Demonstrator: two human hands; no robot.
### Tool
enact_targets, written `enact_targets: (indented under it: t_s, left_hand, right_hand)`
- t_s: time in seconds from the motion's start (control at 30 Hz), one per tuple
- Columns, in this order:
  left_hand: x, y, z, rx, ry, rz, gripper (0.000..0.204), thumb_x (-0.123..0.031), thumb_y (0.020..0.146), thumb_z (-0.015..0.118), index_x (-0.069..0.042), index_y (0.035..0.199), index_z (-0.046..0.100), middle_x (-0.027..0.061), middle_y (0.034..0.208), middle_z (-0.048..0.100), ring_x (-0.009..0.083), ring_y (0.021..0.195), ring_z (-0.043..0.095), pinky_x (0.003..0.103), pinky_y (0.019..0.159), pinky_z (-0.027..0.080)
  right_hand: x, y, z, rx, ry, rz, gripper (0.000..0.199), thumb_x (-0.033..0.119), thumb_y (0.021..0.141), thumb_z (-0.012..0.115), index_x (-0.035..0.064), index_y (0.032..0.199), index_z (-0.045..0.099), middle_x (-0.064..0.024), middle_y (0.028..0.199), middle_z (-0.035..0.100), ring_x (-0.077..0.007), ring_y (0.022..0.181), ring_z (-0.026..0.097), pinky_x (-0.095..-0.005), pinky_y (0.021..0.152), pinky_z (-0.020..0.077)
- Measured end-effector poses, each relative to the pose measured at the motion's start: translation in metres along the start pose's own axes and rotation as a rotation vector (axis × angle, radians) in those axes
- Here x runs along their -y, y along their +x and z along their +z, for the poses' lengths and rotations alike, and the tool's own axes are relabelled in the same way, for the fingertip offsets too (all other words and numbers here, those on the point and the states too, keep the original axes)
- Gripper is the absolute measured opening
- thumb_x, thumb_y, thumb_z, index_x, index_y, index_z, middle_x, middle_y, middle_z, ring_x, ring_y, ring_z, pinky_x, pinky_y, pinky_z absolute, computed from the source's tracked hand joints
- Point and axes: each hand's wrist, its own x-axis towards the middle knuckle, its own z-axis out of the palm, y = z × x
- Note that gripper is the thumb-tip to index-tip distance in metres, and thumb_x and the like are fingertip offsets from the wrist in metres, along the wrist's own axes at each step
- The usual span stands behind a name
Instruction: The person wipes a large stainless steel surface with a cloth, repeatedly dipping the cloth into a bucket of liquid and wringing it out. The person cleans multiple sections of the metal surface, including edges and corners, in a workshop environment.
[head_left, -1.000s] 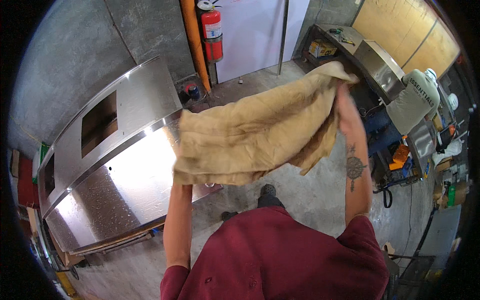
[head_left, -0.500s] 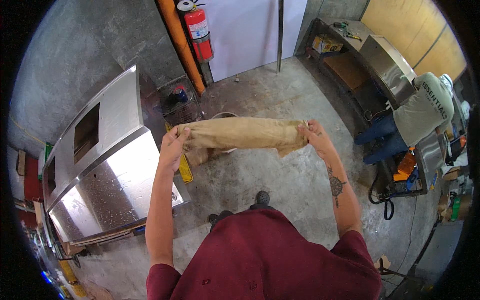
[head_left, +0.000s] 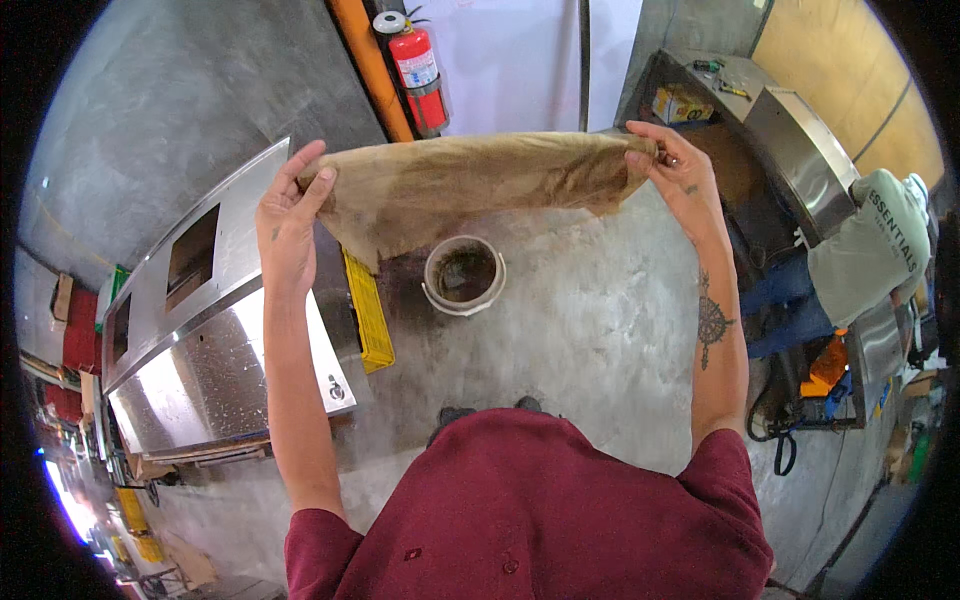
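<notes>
A wet-looking, stained tan cloth (head_left: 480,180) is stretched between my two hands, held up and away from my body. Its left end is pinched by my left hand (head_left: 290,215), thumb against fingers. At the other end my right hand (head_left: 678,175) grips the cloth's corner. The lower edge hangs unevenly, lowest near my left hand. Below the cloth, on the concrete floor, stands a white bucket (head_left: 463,275) with dark, murky contents. To my left is a large stainless steel sheet-metal unit (head_left: 210,370) with rectangular cutouts and water drops on its surface.
A yellow plastic crate (head_left: 368,315) stands beside the steel unit. At the far wall hangs a red fire extinguisher (head_left: 417,75) next to an orange post (head_left: 370,60). On the right, a person (head_left: 865,240) bends at a workbench (head_left: 745,85) bearing tools and a metal panel.
Both hands have risen and moved farther out, carrying the stretched cloth upward in view. The cloth hangs wider, and the bucket, formerly mostly hidden behind it, now shows fully.
</notes>
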Motion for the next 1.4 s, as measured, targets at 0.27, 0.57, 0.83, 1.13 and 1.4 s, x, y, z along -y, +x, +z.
enact_targets:
  t_s: [0.27,0.57,0.83,1.13,1.4]
  left_hand:
    - [-0.071,0.025,-0.008,-0.055,0.195,0.239,0.045,-0.01,0.097,0.082,0.002,0.138,0.069,0.0118,0.122,0.074,0.0177,0.114,0.068,0.032,0.103,0.052]
    - [-0.108,0.034,-0.022,-0.14,0.253,0.325,0.038,-0.015,0.096,0.084,0.0,0.13,0.075,0.0098,0.114,0.077,0.0164,0.108,0.071,0.031,0.099,0.054]
    - [-0.114,0.014,-0.027,-0.135,0.233,0.329,0.037,-0.016,0.096,0.084,0.0,0.128,0.075,0.0095,0.114,0.077,0.0165,0.107,0.071,0.031,0.1,0.054]
    - [-0.107,0.015,-0.045,-0.133,0.234,0.307,0.039,-0.02,0.096,0.084,0.0,0.129,0.075,0.0105,0.114,0.077,0.0168,0.113,0.069,0.034,0.107,0.049]
    - [-0.118,0.01,-0.053,-0.166,0.527,0.373,0.033,-0.023,0.102,0.079,-0.005,0.13,0.075,0.0058,0.116,0.074,0.0151,0.113,0.065,0.03,0.105,0.049]
  right_hand:
    - [0.057,0.028,-0.012,-0.142,0.402,-0.193,0.036,0.009,0.1,0.079,-0.003,0.133,0.072,-0.0033,0.116,0.075,-0.0081,0.101,0.066,-0.0232,0.093,0.0519]
    - [0.084,0.024,-0.017,-0.279,0.051,-0.423,0.029,0.007,0.104,0.072,0.0019,0.132,0.074,-0.0036,0.11,0.074,-0.0078,0.095,0.065,-0.0231,0.089,0.0527]
    - [0.065,0.023,-0.025,-0.26,0.458,-0.136,0.03,0.007,0.107,0.061,0.0045,0.136,0.07,-0.0011,0.094,0.07,-0.0118,0.082,0.064,-0.0256,0.082,0.0545]
    - [0.075,0.009,-0.016,-0.013,0.387,-0.325,0.04,0.016,0.107,0.07,0.0025,0.145,0.066,-0.0072,0.129,0.069,-0.0117,0.112,0.062,-0.0288,0.103,0.0489]
    - [0.097,0.019,-0.031,-0.27,-0.259,-0.425,0.033,0.027,0.105,0.075,0.0058,0.13,0.075,0.0,0.106,0.071,-0.009,0.094,0.062,-0.0257,0.089,0.0507]
